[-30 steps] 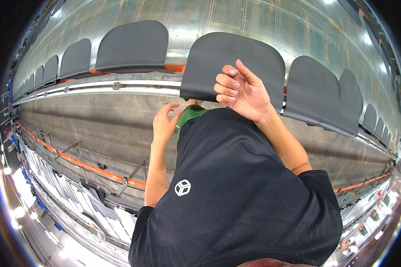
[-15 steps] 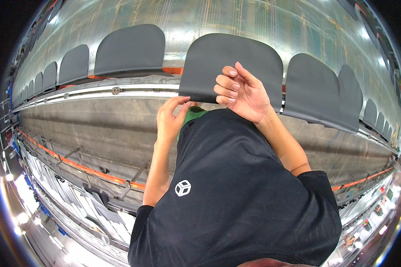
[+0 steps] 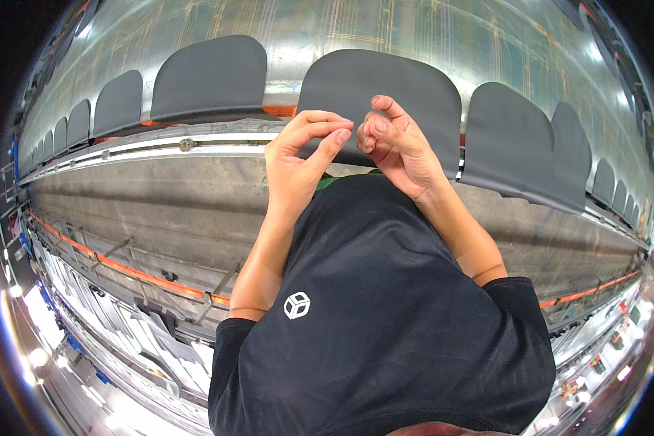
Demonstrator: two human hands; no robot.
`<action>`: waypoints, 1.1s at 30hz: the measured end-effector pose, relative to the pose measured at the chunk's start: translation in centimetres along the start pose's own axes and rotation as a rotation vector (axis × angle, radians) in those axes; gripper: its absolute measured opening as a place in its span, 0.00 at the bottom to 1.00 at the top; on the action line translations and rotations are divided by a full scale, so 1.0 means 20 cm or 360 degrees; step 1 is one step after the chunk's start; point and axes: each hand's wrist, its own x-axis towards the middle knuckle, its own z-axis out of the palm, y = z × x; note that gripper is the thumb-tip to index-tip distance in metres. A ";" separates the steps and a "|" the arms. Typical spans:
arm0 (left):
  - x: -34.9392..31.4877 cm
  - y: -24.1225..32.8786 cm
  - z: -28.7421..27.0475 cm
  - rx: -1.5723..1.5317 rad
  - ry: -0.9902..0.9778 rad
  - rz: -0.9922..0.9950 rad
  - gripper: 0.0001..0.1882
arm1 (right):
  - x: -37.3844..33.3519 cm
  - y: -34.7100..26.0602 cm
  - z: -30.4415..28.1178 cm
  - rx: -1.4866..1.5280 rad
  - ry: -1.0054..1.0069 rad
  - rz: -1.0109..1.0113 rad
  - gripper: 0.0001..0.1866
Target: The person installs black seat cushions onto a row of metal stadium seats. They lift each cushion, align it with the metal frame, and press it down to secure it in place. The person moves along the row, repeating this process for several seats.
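My left hand is raised in front of my waist, its thumb and fingertips brought together in a pinch. Beside it, palm turned up, is my right hand. Its thumb meets the curled fingers while one finger lifts away. The fingertips of the two hands nearly meet; anything small between them is too hard to make out. Right behind both hands lies a dark grey, round-cornered sheet, its near edge hanging over the table's front. My hands partly cover it.
More dark grey sheets, such as one at left and one at right, line the edge of a long, shiny table. A metal rail runs along its front. Behind me on the floor side is an orange bar.
My left hand has risen and moved right, from the sheet's near left corner to my right hand. My right hand has turned slightly, its thumb now against the curled fingers.
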 end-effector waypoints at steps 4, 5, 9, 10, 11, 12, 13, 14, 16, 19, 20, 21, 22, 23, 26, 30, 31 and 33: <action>-0.01 0.02 0.02 -0.0098 -0.0001 -0.0085 0.05 | -0.01 -0.01 0.01 -0.0004 0.0050 -0.0029 0.21; -0.01 0.03 0.03 -0.0111 -0.0001 -0.0085 0.05 | -0.02 -0.01 0.01 -0.0024 0.0061 -0.0041 0.21; 0.00 0.03 0.05 -0.0130 0.0006 -0.0066 0.05 | -0.02 -0.01 0.01 -0.0056 0.0064 -0.0081 0.20; 0.00 0.03 0.05 -0.0126 0.0003 -0.0054 0.05 | -0.03 -0.01 0.01 -0.0060 0.0058 -0.0090 0.20; 0.00 0.03 0.05 -0.0121 0.0001 -0.0044 0.06 | -0.03 -0.01 0.02 -0.0062 0.0053 -0.0098 0.20; 0.00 0.03 0.05 -0.0108 -0.0002 -0.0029 0.06 | -0.03 -0.01 0.02 -0.0065 0.0047 -0.0106 0.20; 0.01 0.04 0.05 -0.0095 -0.0004 -0.0015 0.06 | -0.03 -0.01 0.02 -0.0071 0.0048 -0.0105 0.20; 0.01 0.04 0.05 -0.0084 -0.0007 0.0000 0.06 | -0.03 -0.01 0.03 -0.0079 0.0049 -0.0105 0.20; 0.01 0.04 0.05 -0.0093 -0.0009 -0.0009 0.05 | -0.03 -0.01 0.03 -0.0092 0.0043 -0.0114 0.20; 0.00 0.04 0.05 -0.0099 -0.0008 -0.0027 0.05 | -0.03 -0.01 0.03 -0.0132 0.0042 -0.0148 0.20; 0.00 0.03 0.05 -0.0101 -0.0007 -0.0033 0.05 | -0.03 0.00 0.03 -0.0162 0.0059 -0.0162 0.20; 0.00 0.03 0.05 -0.0078 -0.0012 -0.0020 0.05 | -0.03 0.00 0.03 -0.0193 0.0076 -0.0177 0.20; 0.00 0.03 0.04 -0.0055 -0.0017 -0.0007 0.05 | -0.04 0.00 0.04 -0.0244 0.0089 -0.0197 0.20; 0.00 0.03 0.04 -0.0032 -0.0023 0.0007 0.05 | -0.04 -0.01 0.04 -0.0296 0.0102 -0.0218 0.20; 0.01 0.04 0.02 0.0126 -0.0037 0.0078 0.04 | -0.04 0.00 0.04 -0.0524 0.0146 -0.0274 0.20; 0.01 0.05 0.03 0.0254 0.0035 0.0196 0.04 | -0.06 0.01 0.07 -0.0687 0.0205 -0.0318 0.20; 0.00 0.04 0.03 0.0255 0.0047 0.0200 0.04 | -0.06 0.01 0.08 -0.0730 0.0217 -0.0341 0.21; -0.01 0.03 0.03 0.0280 0.0111 0.0246 0.05 | -0.07 0.02 0.11 -0.0814 0.0237 -0.0384 0.21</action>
